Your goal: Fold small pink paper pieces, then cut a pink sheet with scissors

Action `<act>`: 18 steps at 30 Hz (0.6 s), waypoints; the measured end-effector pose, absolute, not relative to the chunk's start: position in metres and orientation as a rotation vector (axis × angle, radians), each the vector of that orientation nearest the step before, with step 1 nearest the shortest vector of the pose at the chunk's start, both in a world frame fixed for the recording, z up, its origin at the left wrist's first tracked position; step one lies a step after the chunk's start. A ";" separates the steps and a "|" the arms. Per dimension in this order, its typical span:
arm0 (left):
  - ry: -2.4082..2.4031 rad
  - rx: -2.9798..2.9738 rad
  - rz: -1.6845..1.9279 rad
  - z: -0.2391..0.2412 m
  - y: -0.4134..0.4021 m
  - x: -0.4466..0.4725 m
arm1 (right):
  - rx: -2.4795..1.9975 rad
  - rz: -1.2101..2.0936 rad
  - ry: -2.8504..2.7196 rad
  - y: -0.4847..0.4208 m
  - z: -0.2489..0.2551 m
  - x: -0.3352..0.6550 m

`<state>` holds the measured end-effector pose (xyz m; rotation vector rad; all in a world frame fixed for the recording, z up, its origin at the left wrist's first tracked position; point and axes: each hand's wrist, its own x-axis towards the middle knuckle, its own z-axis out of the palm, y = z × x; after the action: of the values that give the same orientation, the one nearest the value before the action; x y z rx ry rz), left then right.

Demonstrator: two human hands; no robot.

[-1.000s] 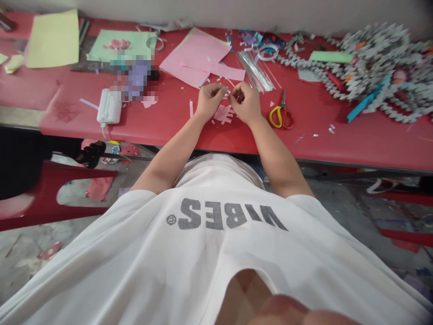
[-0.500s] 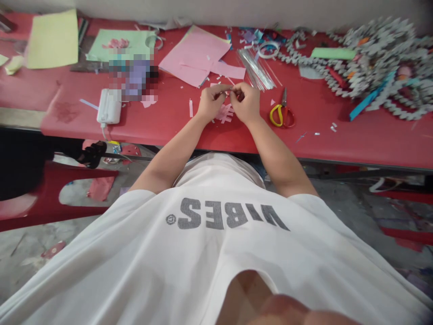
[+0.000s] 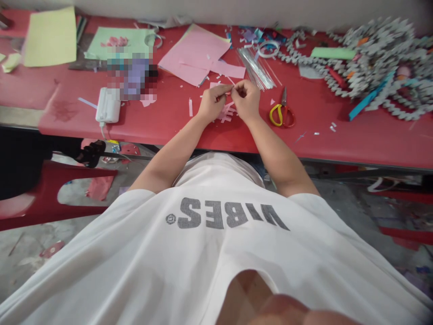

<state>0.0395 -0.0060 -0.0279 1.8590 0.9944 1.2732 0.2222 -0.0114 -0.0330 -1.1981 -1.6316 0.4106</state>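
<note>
My left hand [image 3: 213,103] and my right hand [image 3: 248,100] meet fingertip to fingertip over the red table. Both are closed in a pinch on a small pink paper piece [image 3: 228,93], mostly hidden by the fingers. Below and between the hands lie pink paper cutouts [image 3: 227,113] with notched edges. To the right of my right hand rest scissors [image 3: 283,110] with one yellow and one red handle, blades pointing away. A narrow pink strip [image 3: 191,108] lies left of my left hand.
Beyond the hands are pink sheets [image 3: 192,52], a bundle of clear thin sticks [image 3: 255,67] and a tape roll [image 3: 269,48]. A grey paper garland [image 3: 385,58] is heaped at right. A white power bank [image 3: 108,106] with a cable lies left. Someone's dark-clothed leg [image 3: 30,158] shows at far left.
My fingers shift slightly at the pinch, with the right fingers lifting a little. The hands stay in the same place and the things on the table have not moved.
</note>
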 end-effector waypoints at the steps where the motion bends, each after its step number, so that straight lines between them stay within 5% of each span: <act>1: 0.983 1.852 1.282 -0.028 -0.006 0.040 | -1.192 0.414 -1.628 -0.010 -0.034 0.222; 18: 0.932 1.643 1.359 -0.028 0.002 0.042 | -1.074 0.501 -1.614 -0.002 -0.036 0.226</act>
<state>0.0422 0.0019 -0.0279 1.6427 0.9317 1.3594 0.2259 -0.0021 -0.0363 -1.0740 -1.6142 0.5010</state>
